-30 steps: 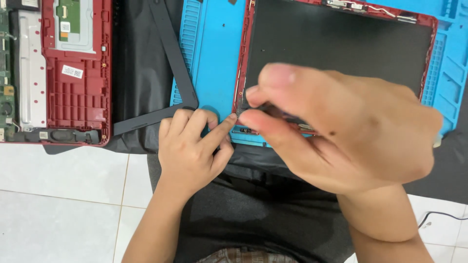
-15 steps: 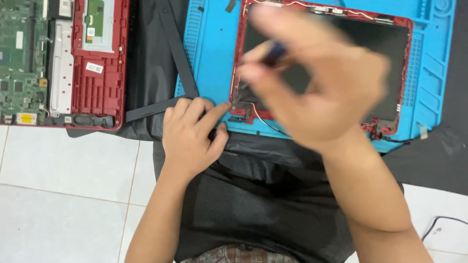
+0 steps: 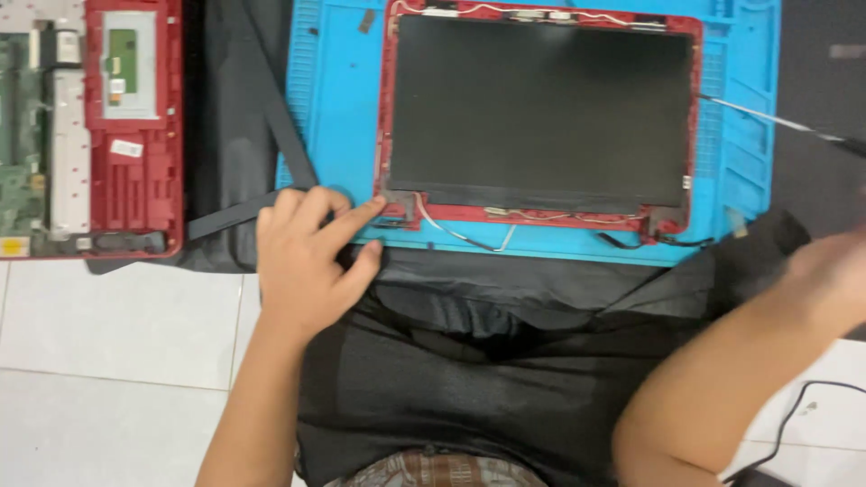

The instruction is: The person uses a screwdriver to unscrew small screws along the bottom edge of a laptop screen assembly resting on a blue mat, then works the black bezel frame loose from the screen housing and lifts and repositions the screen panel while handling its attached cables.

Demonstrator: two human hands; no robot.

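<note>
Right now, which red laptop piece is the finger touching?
The red screen lid on the blue mat; the left hand touches its corner. The red base lies apart, untouched.

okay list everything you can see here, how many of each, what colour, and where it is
Laptop screen panel: one, dark in a red frame, centre of the mat.
Work mat: one, blue, under the screen.
Laptop base: one, red, opened, far left.
Black cloth: one, beneath the mat.
Thin tool: one, metal shaft, right edge.
Floor tiles: white, lower left.
Left hand: forefinger on the frame's lower left corner.
Right hand: blurred, at right.
</note>
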